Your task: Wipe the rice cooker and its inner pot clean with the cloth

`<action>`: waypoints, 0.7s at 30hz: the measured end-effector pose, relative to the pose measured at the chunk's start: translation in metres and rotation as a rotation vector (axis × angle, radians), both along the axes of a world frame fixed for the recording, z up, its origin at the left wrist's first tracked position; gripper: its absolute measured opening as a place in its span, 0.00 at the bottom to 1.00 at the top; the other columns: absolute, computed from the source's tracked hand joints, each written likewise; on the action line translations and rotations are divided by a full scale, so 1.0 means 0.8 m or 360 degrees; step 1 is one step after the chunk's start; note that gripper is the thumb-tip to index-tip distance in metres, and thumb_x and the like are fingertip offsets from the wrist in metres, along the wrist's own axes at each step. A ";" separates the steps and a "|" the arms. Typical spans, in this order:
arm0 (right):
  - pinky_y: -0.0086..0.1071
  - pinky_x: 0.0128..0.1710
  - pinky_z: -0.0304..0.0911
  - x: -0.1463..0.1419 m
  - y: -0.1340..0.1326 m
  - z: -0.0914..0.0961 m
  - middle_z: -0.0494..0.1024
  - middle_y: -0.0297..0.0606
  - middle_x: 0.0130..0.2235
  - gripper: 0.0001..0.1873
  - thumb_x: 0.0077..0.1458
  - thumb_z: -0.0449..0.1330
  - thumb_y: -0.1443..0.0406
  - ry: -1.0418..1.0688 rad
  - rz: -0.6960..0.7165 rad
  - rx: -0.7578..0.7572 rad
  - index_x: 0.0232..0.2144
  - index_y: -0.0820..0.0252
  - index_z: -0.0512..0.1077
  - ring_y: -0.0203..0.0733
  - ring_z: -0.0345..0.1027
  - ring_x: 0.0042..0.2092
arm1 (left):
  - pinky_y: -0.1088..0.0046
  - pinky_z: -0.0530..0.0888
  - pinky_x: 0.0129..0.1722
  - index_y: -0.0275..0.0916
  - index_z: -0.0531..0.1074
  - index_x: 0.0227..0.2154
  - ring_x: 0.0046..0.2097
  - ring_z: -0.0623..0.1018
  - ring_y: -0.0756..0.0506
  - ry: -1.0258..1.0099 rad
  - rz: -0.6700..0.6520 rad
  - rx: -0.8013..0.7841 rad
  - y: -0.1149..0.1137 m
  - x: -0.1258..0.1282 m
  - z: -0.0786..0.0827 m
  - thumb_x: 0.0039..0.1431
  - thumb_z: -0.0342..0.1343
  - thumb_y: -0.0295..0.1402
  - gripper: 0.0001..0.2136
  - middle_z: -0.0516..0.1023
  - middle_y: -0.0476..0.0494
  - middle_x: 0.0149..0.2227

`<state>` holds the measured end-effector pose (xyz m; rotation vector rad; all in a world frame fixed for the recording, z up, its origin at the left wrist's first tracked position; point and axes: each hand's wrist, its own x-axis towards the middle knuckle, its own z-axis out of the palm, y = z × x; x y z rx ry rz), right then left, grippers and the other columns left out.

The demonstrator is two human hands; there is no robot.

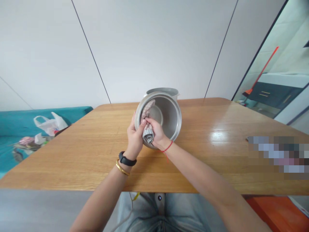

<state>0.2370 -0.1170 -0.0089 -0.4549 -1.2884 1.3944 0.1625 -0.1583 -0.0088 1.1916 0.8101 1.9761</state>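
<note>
A grey rice cooker inner pot (pixel 172 116) is tilted so that its mouth faces me, above the middle of the wooden table. My left hand (pixel 135 133) is closed on the pot's left rim, with the thumb over the edge. Inside the mouth, my right hand (pixel 156 131) grips a bunched checked cloth (pixel 148 132), pressed against the left inner wall and rim. Part of the cloth runs up along that wall. Behind the pot stands what looks like the rice cooker body (pixel 166 90), mostly hidden.
The wooden table (pixel 101 145) reaches to a white panelled wall (pixel 154 48). At its right end lies a blurred-out item (pixel 277 154). A teal sofa (pixel 14 122) on the left holds a white plastic bag (pixel 49 125). An orange seat (pixel 277 214) is at lower right.
</note>
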 end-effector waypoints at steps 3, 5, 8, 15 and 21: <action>0.41 0.66 0.61 -0.001 -0.017 0.010 0.77 0.39 0.59 0.27 0.63 0.51 0.58 -0.0044 -0.0195 0.0304 0.62 0.57 0.69 0.45 0.66 0.64 | 0.67 0.78 0.51 0.41 0.82 0.43 0.47 0.82 0.42 -0.0123 -0.0134 -0.0009 -0.007 0.002 0.007 0.49 0.73 0.46 0.20 0.85 0.42 0.45; 0.43 0.73 0.47 0.004 -0.029 0.012 0.70 0.38 0.66 0.30 0.66 0.49 0.58 -0.0246 -0.0382 0.0516 0.68 0.55 0.64 0.43 0.53 0.72 | 0.69 0.79 0.46 0.41 0.82 0.40 0.42 0.83 0.44 -0.0177 -0.0183 -0.0045 -0.012 0.003 0.008 0.47 0.74 0.48 0.21 0.85 0.44 0.41; 0.47 0.76 0.30 0.020 -0.037 0.019 0.56 0.33 0.74 0.32 0.68 0.46 0.59 -0.0737 -0.0669 0.0880 0.72 0.51 0.58 0.43 0.33 0.77 | 0.70 0.79 0.43 0.42 0.82 0.39 0.39 0.82 0.45 -0.0263 -0.0229 -0.0083 -0.019 0.006 0.004 0.46 0.74 0.48 0.21 0.85 0.46 0.39; 0.77 0.66 0.26 0.074 0.007 0.063 0.48 0.34 0.76 0.33 0.67 0.51 0.63 -0.1796 -0.1341 0.1427 0.72 0.40 0.57 0.66 0.22 0.76 | 0.72 0.76 0.35 0.42 0.80 0.36 0.34 0.79 0.46 -0.0269 -0.0245 -0.0246 -0.028 0.010 0.005 0.40 0.70 0.30 0.16 0.83 0.48 0.35; 0.68 0.58 0.57 0.136 0.032 0.046 0.59 0.53 0.71 0.34 0.63 0.54 0.66 -0.1982 -0.1857 0.1175 0.71 0.48 0.60 0.71 0.53 0.66 | 0.76 0.69 0.27 0.40 0.76 0.27 0.27 0.71 0.50 -0.0214 -0.0035 -0.0209 -0.029 0.001 0.020 0.36 0.65 0.28 0.10 0.77 0.52 0.26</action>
